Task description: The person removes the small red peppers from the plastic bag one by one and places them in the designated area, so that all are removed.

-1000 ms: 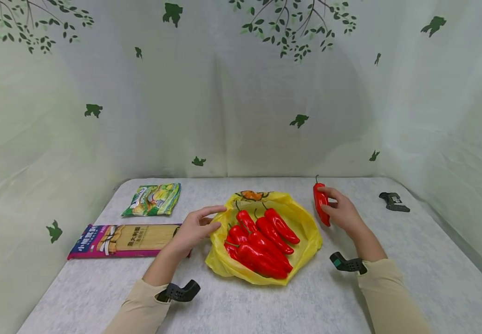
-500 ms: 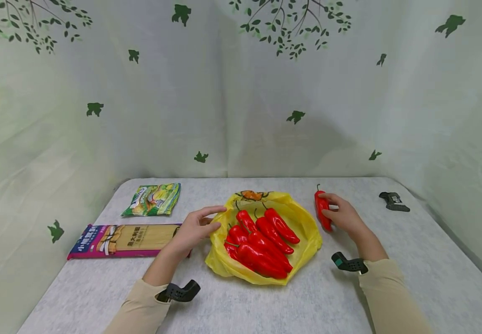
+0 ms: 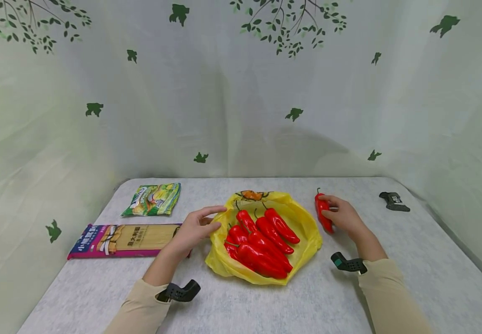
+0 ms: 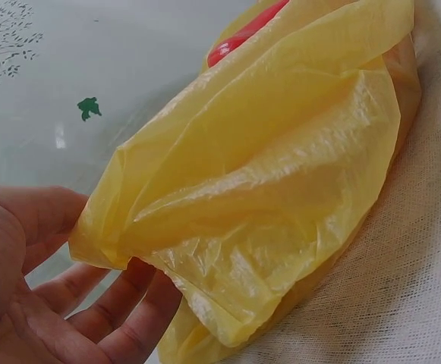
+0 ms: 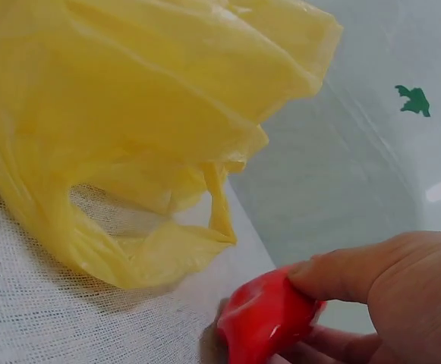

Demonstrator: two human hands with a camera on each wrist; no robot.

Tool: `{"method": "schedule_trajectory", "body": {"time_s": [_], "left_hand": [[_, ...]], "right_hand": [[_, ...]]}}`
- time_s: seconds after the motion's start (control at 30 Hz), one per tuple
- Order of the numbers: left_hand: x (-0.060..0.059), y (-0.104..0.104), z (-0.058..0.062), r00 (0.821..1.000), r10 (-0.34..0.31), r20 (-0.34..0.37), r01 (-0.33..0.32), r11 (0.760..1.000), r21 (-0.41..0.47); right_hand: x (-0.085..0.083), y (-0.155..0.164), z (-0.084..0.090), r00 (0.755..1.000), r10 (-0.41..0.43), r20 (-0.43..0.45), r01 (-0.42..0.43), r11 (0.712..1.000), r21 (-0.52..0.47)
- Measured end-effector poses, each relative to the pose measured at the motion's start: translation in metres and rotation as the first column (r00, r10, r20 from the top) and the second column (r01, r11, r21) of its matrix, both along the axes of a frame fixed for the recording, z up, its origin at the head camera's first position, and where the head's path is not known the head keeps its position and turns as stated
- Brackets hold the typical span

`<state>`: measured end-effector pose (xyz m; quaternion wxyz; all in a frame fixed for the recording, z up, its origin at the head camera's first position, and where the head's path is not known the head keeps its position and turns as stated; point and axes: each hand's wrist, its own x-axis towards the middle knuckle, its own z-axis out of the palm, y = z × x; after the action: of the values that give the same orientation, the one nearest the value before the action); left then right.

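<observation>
A yellow plastic bag (image 3: 308, 253) lies open in the middle of the table with several red chili peppers (image 3: 266, 246) inside it. My left hand (image 3: 197, 227) holds the bag's left rim, and in the left wrist view the bag edge (image 4: 102, 239) passes between thumb and fingers. To the right of the bag, my right hand (image 3: 343, 215) grips a single red chili pepper (image 3: 322, 213), its stem pointing away from me. The right wrist view shows the thumb on top of that red chili pepper (image 5: 266, 315), low over the table beside a loop of the bag.
On the left lie a purple and yellow spaghetti pack (image 3: 140, 239) and a green snack packet (image 3: 155, 199). A small black object (image 3: 394, 202) sits at the right. Behind the white-grey table (image 3: 245, 311) hangs a pale curtain (image 3: 241, 116) with leaf prints.
My right hand and its chili pepper have come down a little and nearer to me. The left hand and the bag have stayed in place.
</observation>
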<state>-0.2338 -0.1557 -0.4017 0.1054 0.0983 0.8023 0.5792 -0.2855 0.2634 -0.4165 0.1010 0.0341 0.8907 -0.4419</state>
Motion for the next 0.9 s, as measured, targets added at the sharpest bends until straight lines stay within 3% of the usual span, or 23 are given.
{"method": "schedule_trajectory", "body": {"time_s": [0.6,0.9], "left_hand": [[-0.002,0.0,-0.001,1.0,-0.009,-0.003,0.009,1.0,-0.004],[-0.002,0.0,-0.002,1.0,-0.019,-0.004,0.019,1.0,0.004]], "right_hand": [[-0.002,0.008,-0.002,1.0,0.022,-0.012,-0.021,0.996,0.083],[0.004,-0.006,0.018,0.987,-0.057,-0.148,0.074,0.991,0.112]]}}
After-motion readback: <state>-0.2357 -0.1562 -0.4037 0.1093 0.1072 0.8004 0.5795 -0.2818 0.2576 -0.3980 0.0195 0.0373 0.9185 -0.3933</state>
